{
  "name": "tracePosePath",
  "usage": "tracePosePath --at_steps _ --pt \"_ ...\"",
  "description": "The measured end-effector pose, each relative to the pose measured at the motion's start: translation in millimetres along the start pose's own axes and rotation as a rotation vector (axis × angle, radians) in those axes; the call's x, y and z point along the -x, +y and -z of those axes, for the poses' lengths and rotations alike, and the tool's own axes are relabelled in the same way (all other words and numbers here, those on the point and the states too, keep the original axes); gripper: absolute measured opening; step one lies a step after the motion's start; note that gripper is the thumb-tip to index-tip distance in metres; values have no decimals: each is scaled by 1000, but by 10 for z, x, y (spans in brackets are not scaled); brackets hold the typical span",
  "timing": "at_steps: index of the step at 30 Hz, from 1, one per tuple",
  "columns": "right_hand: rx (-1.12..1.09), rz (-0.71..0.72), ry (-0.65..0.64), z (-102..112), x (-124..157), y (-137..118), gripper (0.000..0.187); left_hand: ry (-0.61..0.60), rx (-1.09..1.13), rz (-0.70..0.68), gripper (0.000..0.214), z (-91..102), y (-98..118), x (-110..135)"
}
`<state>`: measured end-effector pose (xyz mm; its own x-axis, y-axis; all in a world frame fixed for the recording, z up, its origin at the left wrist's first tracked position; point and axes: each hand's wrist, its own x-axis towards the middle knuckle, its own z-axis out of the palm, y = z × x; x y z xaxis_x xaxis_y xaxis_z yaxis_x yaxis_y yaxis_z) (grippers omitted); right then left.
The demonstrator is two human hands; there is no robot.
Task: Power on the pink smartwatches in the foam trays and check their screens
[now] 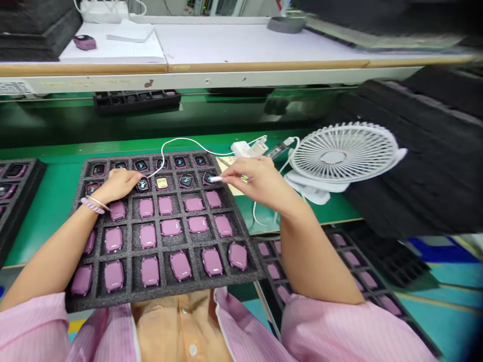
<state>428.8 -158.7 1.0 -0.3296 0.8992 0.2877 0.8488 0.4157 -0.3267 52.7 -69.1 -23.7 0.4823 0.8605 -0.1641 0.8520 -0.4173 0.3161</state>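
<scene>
A dark foam tray (pixel 177 292) holds rows of small square smartwatch bodies in its cells. Its upper rows show screens, several of them lit, while purple backs such as this watch case (pixel 150 271) face up in the lower rows. My left hand (pixel 119 185) has its fingertips closed at the edge of a lit smartwatch (pixel 143 185) in the second row. A white cable (pixel 177 139) ends beside those fingers. Pinched in my right hand (pixel 256 176) is a short white stick (pixel 216 179), its tip over a tilted smartwatch (pixel 208 178) at that row's right end.
White plug adapters (pixel 249 148) lie behind my right hand, and a white fan (pixel 343 153) stands to their right. Another watch tray (pixel 18 186) is at the left. Black foam (pixel 422 151) is stacked at the right. A shelf (pixel 226 45) crosses above the green bench.
</scene>
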Motion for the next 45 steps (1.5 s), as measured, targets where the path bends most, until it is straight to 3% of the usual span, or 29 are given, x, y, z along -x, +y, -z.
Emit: tracePosePath --at_steps 3,9,14,18,23,27,31,34,36,39,42,45 --pt "10 39 -94 -23 279 118 22 -5 -22 19 60 -5 -8 -15" --pt "79 103 -127 -368 516 176 23 4 6 30 56 -30 33 7" --pt "75 105 -68 -341 515 175 26 14 32 62 54 -55 22 2" --pt "95 18 -124 -332 420 267 29 10 65 53 54 -19 22 21" --pt "249 -20 -151 -473 316 297 29 0 161 52 42 27 72 -22" --pt "290 -22 -158 -507 309 258 28 149 281 176 28 183 118 -17" --pt "286 -18 -149 -559 368 306 30 391 297 142 31 545 34 382" --pt "275 8 -69 -638 421 381 31 409 311 84 38 696 -106 877" --pt "275 34 -39 -663 435 411 30 358 289 47 41 628 -213 1167" --pt "286 69 -76 -629 420 391 25 198 205 6 37 347 -367 1438" --pt "308 42 -112 -551 392 288 25 104 -12 26 32 110 -443 1534" --pt "335 4 -148 -502 362 171 28 119 -278 27 35 80 -443 1503"
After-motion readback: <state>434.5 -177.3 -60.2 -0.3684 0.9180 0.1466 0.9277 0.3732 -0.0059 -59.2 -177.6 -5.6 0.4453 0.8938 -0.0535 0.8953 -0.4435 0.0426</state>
